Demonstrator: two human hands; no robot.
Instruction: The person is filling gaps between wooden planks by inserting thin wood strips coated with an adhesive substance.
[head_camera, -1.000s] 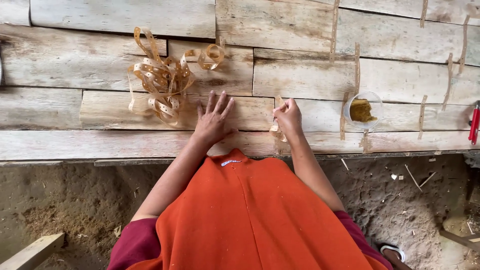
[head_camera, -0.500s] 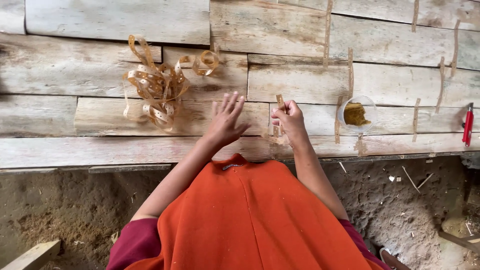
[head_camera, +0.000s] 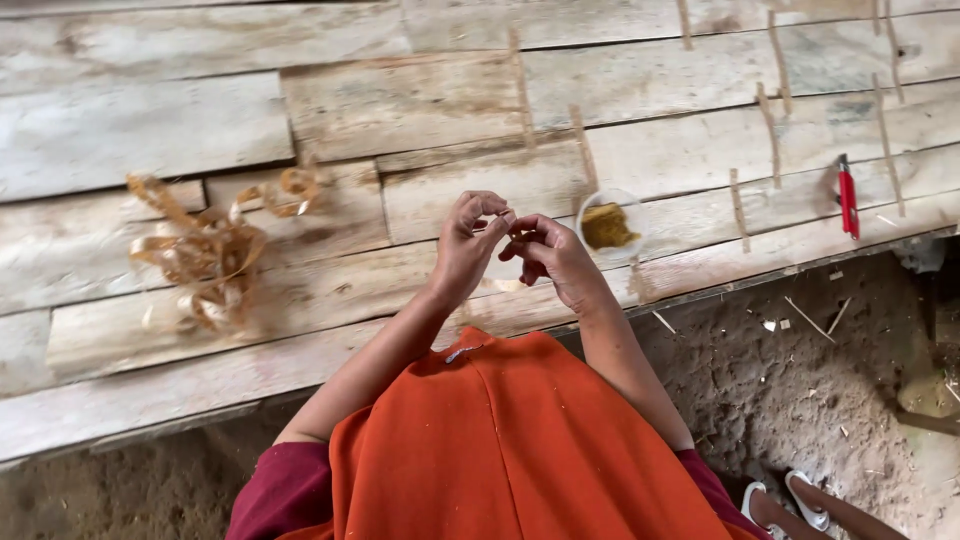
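Note:
My left hand (head_camera: 465, 245) and my right hand (head_camera: 552, 258) meet above the wooden plank platform (head_camera: 400, 110), fingertips pinched together on a thin pale strip (head_camera: 507, 224). The strip is small and mostly hidden by my fingers. Just right of my right hand stands a small clear bowl (head_camera: 610, 224) holding yellow-brown paste. A tangle of curled tan strips (head_camera: 205, 252) lies on the planks well to the left of my left hand. My orange garment (head_camera: 510, 450) fills the lower middle of the view.
Several straight thin strips (head_camera: 739, 208) lie across the planks at the right and back. A red-handled tool (head_camera: 848, 196) rests near the platform's right edge. Below the platform is bare earth (head_camera: 800, 380) with chips, and a foot in a white sandal (head_camera: 790, 500) at bottom right.
My left hand has lifted off the plank and joined my right hand on the strip. The view has swung, so the bowl and curls sit differently in frame.

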